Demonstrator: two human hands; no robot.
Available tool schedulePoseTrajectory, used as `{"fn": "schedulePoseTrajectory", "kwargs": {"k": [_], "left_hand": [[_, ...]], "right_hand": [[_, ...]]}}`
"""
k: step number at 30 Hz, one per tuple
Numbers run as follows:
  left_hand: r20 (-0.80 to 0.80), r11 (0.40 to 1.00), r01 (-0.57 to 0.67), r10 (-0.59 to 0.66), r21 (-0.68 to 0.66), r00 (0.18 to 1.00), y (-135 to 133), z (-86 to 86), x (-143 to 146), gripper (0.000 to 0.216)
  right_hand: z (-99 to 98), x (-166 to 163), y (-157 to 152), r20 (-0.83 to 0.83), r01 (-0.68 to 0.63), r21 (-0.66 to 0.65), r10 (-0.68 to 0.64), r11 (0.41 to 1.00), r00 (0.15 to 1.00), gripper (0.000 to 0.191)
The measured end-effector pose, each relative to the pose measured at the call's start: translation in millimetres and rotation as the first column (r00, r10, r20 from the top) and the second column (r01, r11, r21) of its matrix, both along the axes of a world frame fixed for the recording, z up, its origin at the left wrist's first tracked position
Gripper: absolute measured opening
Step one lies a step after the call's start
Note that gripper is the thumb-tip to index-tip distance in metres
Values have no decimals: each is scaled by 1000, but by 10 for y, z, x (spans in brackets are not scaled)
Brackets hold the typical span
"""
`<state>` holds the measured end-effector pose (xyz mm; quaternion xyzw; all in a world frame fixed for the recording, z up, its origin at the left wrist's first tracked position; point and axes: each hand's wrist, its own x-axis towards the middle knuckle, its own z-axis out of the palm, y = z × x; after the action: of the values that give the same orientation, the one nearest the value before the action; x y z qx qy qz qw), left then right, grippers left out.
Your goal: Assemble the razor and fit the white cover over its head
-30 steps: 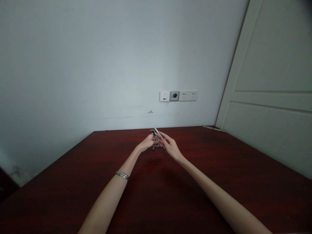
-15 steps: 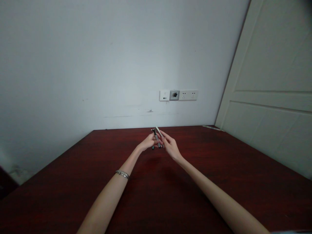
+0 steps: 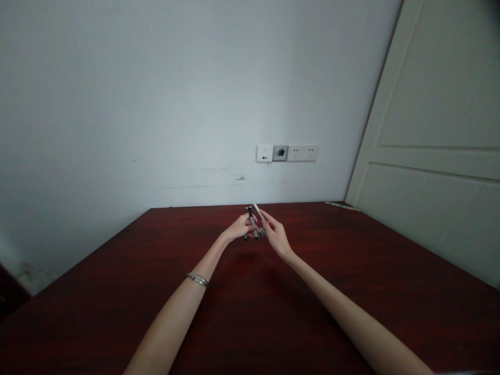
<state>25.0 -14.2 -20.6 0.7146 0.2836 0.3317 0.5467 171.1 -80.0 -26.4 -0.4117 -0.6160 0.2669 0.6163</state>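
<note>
Two hands [image 3: 237,229] [image 3: 277,238], dark tool [image 3: 252,221], pale object [image 3: 257,209]

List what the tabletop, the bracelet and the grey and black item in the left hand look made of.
Tabletop: wood or wood-look laminate, satin; dark red with streaky grain.
Bracelet: probably polished metal; silvery with bright glints.
Grey and black item: perhaps plastic, matt; the grey looks dull, though too small to be sure.
</note>
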Motion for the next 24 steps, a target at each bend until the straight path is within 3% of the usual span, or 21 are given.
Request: {"fn": "schedulePoseTrajectory", "kwargs": {"k": [6,14,19,24], "left_hand": [[-31,1000,-10,11,21,999,-13,17,-8,32],[-64,999,-35,36,10,997,-38,40,-10,24],[-81,998,-39,44,51,996,-36,65,-28,32],[-114,983,-114,131,144,985,33,26,-59,31]], "right_hand": [[9,11,-10,39,-65,31,64,997,997,45],[-85,41,64,-5,23,-3,-23,1000,1000,47],[-65,33,25,36,-28,92,25,995,999,41],[-43,60,10,37,46,106,-51,993,998,41]]}}
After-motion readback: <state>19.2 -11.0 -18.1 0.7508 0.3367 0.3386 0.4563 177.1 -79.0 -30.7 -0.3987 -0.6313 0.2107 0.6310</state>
